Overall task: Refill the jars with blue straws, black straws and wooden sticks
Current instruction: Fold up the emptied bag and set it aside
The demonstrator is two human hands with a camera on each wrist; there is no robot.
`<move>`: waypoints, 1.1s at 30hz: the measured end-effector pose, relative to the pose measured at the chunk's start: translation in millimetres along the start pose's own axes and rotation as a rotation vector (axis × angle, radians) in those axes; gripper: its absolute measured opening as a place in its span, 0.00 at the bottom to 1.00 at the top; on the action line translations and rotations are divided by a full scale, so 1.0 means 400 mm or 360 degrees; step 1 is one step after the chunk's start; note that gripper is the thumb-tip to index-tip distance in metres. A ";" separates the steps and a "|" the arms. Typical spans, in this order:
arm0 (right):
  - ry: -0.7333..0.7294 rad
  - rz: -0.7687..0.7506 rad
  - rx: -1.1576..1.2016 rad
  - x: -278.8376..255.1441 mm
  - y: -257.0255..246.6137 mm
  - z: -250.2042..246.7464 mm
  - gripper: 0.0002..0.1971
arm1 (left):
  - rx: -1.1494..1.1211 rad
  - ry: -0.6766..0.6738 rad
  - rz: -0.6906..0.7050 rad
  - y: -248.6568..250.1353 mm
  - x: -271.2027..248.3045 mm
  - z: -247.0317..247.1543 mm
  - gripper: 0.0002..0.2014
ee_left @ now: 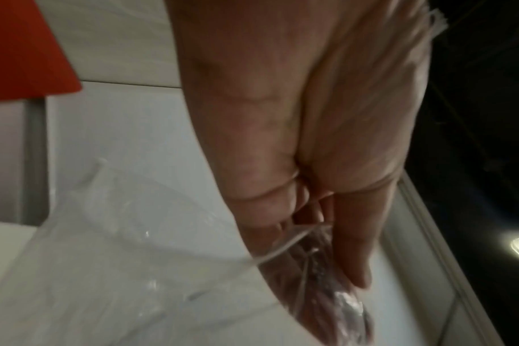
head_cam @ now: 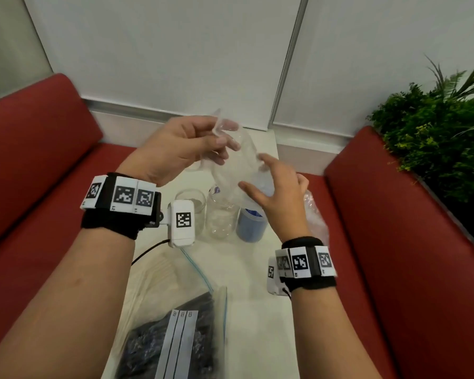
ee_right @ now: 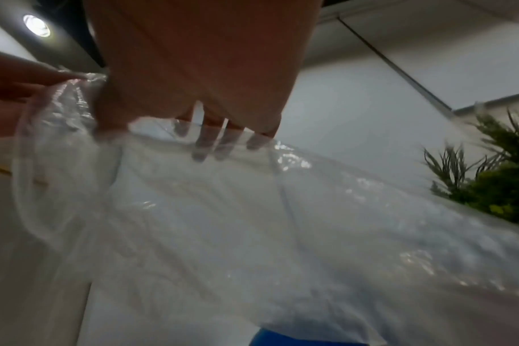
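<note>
Pinching a clear bag (head_cam: pixel 231 173), left fingers (head_cam: pixel 225 142) curl; spread right fingers (head_cam: pixel 251 188) touch it.

The bare left hand (head_cam: pixel 181 151) and bare right hand (head_cam: pixel 281 195) continue into sleeveless forearms. Each wrist wears a black fabric wristband (head_cam: pixel 107 222) carrying white plates printed with black square codes (head_cam: pixel 125 194). At centre left, a white boxy camera unit (head_cam: pixel 181 224) trails a thin black cable (head_cam: pixel 145 253).
</note>
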State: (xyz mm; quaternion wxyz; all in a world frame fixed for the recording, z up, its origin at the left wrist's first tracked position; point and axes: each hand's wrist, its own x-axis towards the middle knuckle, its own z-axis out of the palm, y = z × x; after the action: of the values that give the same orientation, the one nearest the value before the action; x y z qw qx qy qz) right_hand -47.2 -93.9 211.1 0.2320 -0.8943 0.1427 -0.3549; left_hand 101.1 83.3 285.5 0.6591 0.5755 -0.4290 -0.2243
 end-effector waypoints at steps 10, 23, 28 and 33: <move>-0.0024 0.0383 0.0754 0.006 0.052 -0.038 0.17 | 0.0906 0.1105 0.0389 0.065 0.002 -0.046 0.18; 0.0214 0.1644 0.2222 0.032 0.078 -0.057 0.19 | 0.0176 -0.0004 -0.0526 -0.167 -0.026 -0.099 0.57; -0.0059 0.1646 0.2248 0.021 0.066 -0.037 0.23 | 0.0180 0.0098 -0.0391 -0.241 -0.024 -0.008 0.24; 0.0524 0.1217 0.1538 0.010 0.121 -0.052 0.13 | -0.0013 0.0466 -0.0323 -0.232 -0.047 -0.043 0.22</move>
State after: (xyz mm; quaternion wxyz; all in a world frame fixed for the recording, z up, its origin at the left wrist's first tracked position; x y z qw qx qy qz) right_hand -63.4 -143.5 201.8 0.6946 -0.5083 0.3095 -0.4043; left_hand 123.6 85.9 192.0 0.6909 0.6397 -0.2670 -0.2053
